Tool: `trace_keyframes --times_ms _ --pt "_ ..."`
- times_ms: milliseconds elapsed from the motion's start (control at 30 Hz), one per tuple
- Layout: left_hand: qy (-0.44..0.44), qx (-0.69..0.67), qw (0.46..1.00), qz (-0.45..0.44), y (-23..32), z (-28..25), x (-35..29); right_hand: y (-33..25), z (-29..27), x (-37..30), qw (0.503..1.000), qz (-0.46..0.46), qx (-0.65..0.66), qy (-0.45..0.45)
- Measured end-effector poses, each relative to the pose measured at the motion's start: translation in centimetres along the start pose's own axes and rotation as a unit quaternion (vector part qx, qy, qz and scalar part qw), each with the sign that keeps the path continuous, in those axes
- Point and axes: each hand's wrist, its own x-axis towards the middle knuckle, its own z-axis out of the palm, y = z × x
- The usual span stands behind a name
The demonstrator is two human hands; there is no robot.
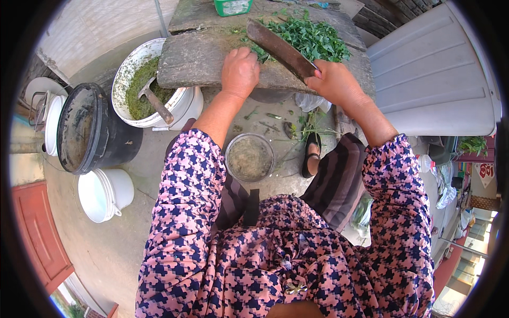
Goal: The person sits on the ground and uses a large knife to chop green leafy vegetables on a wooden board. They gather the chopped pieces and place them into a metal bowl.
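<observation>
My right hand (pixel 339 84) grips the handle of a long, dark, worn chopping knife (pixel 281 49). Its blade slants up and to the left over a weathered wooden board (pixel 199 61). A heap of chopped green leaves (pixel 313 38) lies on the board, partly behind the blade. At the board's near edge, left of the leaves, my left hand (pixel 241 71) is closed with its fingers curled in. Whether anything is inside it is hidden.
Left of the board stands a white bucket (pixel 121 87) of green mash with a wooden-handled tool (pixel 156 100) in it. A black bucket (pixel 101 127) and a white pail (pixel 108 195) are farther left. A round basin (pixel 249 157) sits between my feet; a large grey bin (pixel 432 69) stands right.
</observation>
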Motion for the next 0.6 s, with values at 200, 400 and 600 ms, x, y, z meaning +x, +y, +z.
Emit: trace_keyframes --times_ms 200,400,600 --pt "0.015 -0.014 1.0 0.004 -0.6 0.7 -0.3 -1.5 -1.1 0.0 0.993 0.004 -0.091 -0.077" --pt "0.017 -0.015 1.0 0.013 0.1 0.5 -0.3 -1.4 0.6 2.4 0.982 -0.004 -0.126 -0.139" --pt "-0.007 -0.02 0.999 0.031 0.0 0.2 0.3 -4.3 0.9 5.6 0.986 0.046 -0.081 -0.142"
